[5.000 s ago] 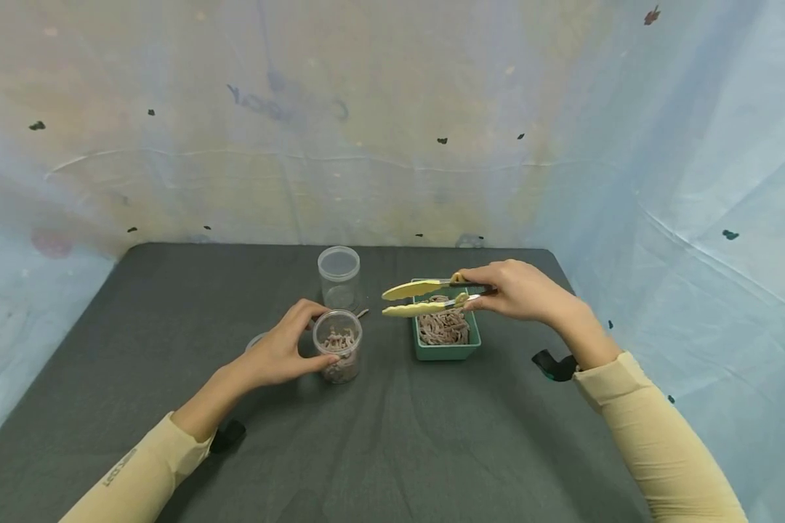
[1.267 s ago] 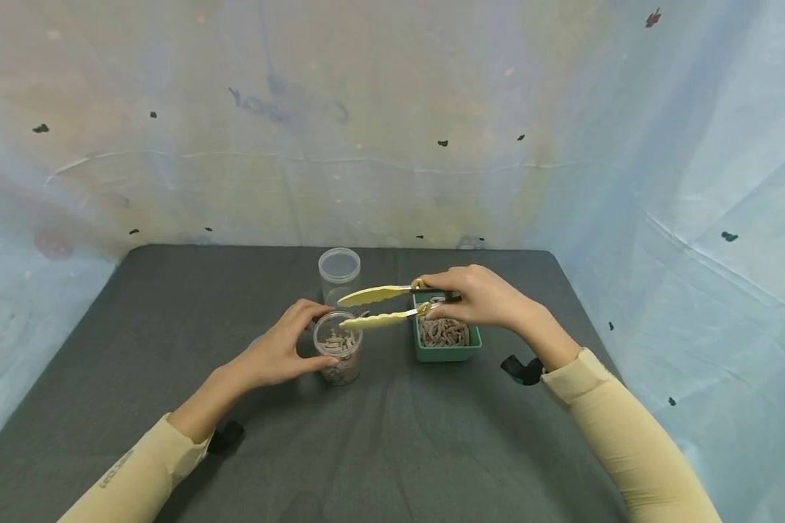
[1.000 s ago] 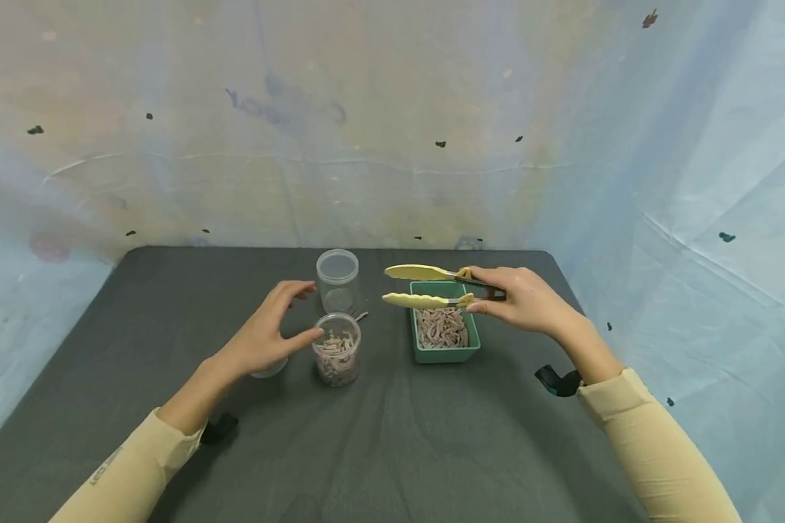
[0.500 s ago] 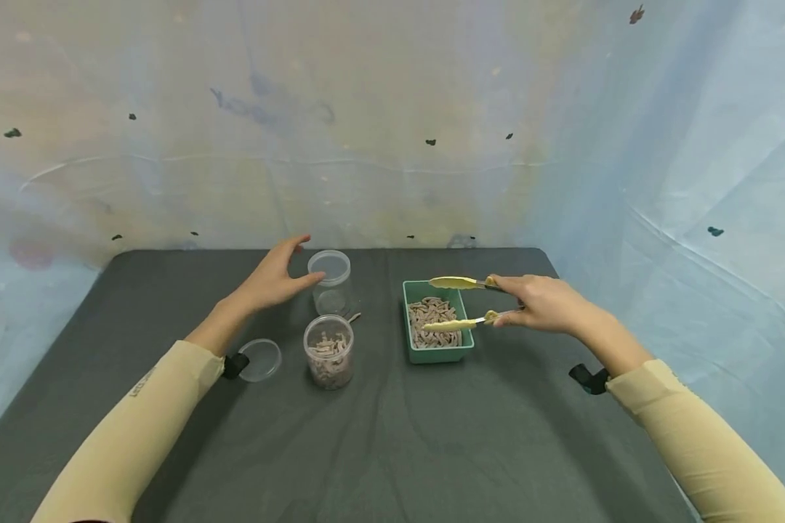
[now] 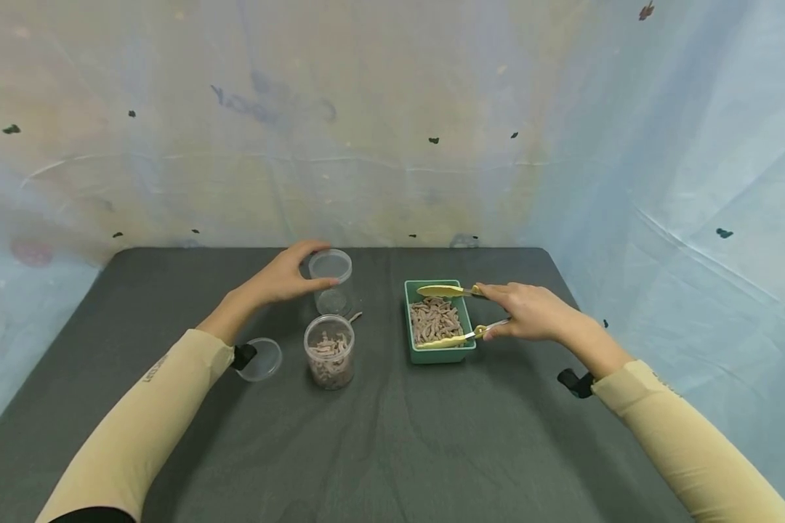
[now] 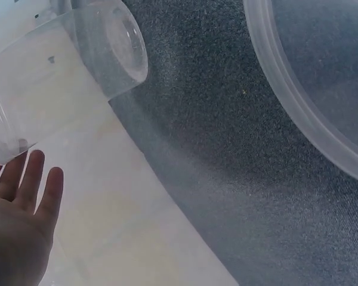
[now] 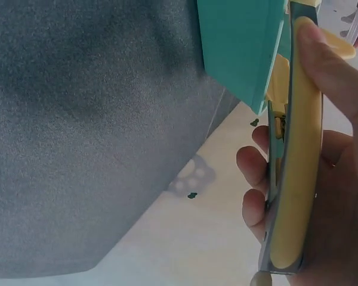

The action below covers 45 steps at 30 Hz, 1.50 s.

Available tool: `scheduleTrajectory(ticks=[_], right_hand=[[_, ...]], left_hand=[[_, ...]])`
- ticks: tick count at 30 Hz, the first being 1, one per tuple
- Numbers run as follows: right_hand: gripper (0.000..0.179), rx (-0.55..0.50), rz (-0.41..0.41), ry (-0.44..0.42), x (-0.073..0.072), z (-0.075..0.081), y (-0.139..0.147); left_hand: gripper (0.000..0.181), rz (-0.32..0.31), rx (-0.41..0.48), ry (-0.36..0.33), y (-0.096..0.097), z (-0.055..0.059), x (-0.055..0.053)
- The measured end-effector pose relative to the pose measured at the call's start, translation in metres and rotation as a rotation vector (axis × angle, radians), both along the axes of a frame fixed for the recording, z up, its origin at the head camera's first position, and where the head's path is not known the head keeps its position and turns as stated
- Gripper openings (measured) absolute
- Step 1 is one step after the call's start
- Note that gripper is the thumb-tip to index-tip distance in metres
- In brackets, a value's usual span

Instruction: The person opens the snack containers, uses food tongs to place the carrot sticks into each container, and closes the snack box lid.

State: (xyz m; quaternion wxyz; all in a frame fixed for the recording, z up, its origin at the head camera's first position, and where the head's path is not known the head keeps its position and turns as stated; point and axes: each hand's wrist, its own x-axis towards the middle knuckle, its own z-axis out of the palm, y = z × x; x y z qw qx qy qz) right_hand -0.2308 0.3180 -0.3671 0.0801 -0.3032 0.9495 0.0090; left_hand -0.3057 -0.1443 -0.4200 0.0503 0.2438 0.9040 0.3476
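The right hand (image 5: 526, 312) is holding yellow-tipped tongs (image 5: 454, 290) by their handles, its grip wrapping around them while the tong tips are spreading wide over a green tray (image 5: 441, 356). The tray is sitting right of centre on the dark counter (image 5: 366, 465), toward the far edge, and is carrying a heap of greyish-brown pieces (image 5: 435, 317). Whether the tips are touching the pieces is hard to tell.

The left hand (image 5: 284, 280) is holding a clear capped jar (image 5: 333, 298) near its top, thumb at the near side and fingers behind; this jar is standing upright near the counter's far edge. Closer to the near edge, an open clear jar (image 5: 330, 370) is standing upright, holding more pieces. One loose piece (image 5: 355, 317) is lying just beside it. A clear round lid (image 5: 264, 359) is lying toward the counter's left edge, near the left wrist. Beyond the far edge, a pale sheet (image 5: 366, 145) is hanging.
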Motion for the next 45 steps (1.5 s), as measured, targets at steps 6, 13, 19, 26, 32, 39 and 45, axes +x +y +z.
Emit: scheduleTrajectory(ticks=[6, 13, 19, 26, 32, 39, 45], right_hand=[[0.098, -0.011, -0.024, -0.028, -0.003, -0.001, -0.001], [0.101, -0.051, -0.034, -0.026, -0.002, -0.005, 0.002], [0.104, -0.088, -0.010, -0.001, -0.002, -0.006, 0.006], [0.101, -0.161, -0.033, 0.062, -0.001, 0.000, 0.006], [0.074, -0.536, -0.054, 0.150, 0.002, 0.008, -0.029], [0.052, -0.942, -0.038, -0.076, -0.010, 0.003, -0.119], [0.077, -0.881, -0.059, -0.167, -0.032, -0.015, -0.173]], left_hand=[[0.084, 0.004, 0.004, 0.019, 0.000, -0.001, 0.000], [0.086, 0.006, 0.011, 0.016, 0.002, 0.002, 0.002], [0.085, 0.012, 0.019, 0.016, 0.002, 0.001, 0.004], [0.085, 0.056, 0.036, 0.029, -0.004, 0.002, 0.006], [0.083, 0.077, 0.085, 0.054, -0.011, 0.015, 0.015], [0.080, 0.028, 0.141, 0.079, -0.008, 0.040, 0.029], [0.079, -0.070, 0.166, 0.096, 0.010, 0.050, 0.036]])
